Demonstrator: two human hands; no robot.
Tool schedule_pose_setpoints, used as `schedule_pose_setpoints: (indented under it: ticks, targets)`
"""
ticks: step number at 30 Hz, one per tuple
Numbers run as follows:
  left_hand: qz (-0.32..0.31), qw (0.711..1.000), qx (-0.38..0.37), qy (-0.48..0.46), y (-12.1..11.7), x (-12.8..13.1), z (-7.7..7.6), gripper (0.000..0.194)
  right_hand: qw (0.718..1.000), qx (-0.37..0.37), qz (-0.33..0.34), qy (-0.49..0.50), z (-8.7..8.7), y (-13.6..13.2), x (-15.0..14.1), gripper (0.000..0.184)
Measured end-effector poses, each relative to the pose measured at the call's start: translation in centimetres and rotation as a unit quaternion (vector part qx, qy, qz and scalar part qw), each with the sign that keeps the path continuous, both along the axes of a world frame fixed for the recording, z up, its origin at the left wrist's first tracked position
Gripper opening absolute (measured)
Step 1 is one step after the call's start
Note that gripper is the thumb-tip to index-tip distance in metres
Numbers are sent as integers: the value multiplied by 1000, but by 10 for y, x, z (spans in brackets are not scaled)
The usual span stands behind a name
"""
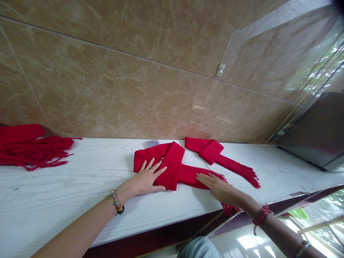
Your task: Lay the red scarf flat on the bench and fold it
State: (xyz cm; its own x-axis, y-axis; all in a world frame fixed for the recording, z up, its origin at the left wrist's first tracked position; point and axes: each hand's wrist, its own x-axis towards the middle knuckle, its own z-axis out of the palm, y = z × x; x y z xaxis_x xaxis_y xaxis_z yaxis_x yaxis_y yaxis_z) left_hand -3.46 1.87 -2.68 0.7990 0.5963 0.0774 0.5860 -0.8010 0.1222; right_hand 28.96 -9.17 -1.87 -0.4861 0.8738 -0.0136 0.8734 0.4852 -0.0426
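A red fringed scarf (173, 166) lies folded on the white wood-grain table, one part crossing over another and a tail running right. My left hand (147, 177) rests flat on its left, folded part with fingers spread. On the tail near the fringe lies my right hand (219, 186), fingers stretched out and close together. Some fringe (230, 208) hangs at the table's front edge below my right wrist. Behind it, a second red scarf (211, 150), folded in a similar crossed shape, has its fringed end pointing right.
More red fringed scarves (32, 145) are heaped at the far left of the table (102, 157). A small blurred item (152, 143) sits by the brown tiled wall (120, 89). At the far right stands a dark box-like object (314, 129).
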Motion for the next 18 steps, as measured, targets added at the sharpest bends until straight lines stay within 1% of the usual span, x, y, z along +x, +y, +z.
schedule_pose_setpoints:
  ticks: [2, 5, 7, 9, 12, 15, 17, 18]
  targets:
    - [1, 1000, -7, 0, 1, -1, -2, 77, 999, 38, 11, -15, -5, 3, 6, 68]
    - [3, 1000, -15, 4, 1, -2, -4, 76, 994, 89, 53, -45, -8, 5, 21, 57]
    - [5, 1000, -20, 9, 0, -3, -3, 75, 987, 119, 77, -72, -7, 3, 33, 52]
    - [6, 1000, -26, 14, -1, -3, -1, 74, 983, 137, 79, -97, -6, 0, 46, 51]
    - [5, 999, -32, 22, -4, -3, 3, 71, 981, 145, 48, -116, -9, -7, 69, 53]
    - [3, 999, -22, 24, -4, -4, 4, 69, 982, 146, -6, -122, -9, -15, 90, 59]
    - [2, 1000, -7, 22, -4, -4, 5, 67, 983, 141, -31, -111, 0, -19, 94, 64]
    - [0, 1000, 4, 17, -4, -5, 5, 66, 985, 136, -34, -100, 7, -20, 91, 64]
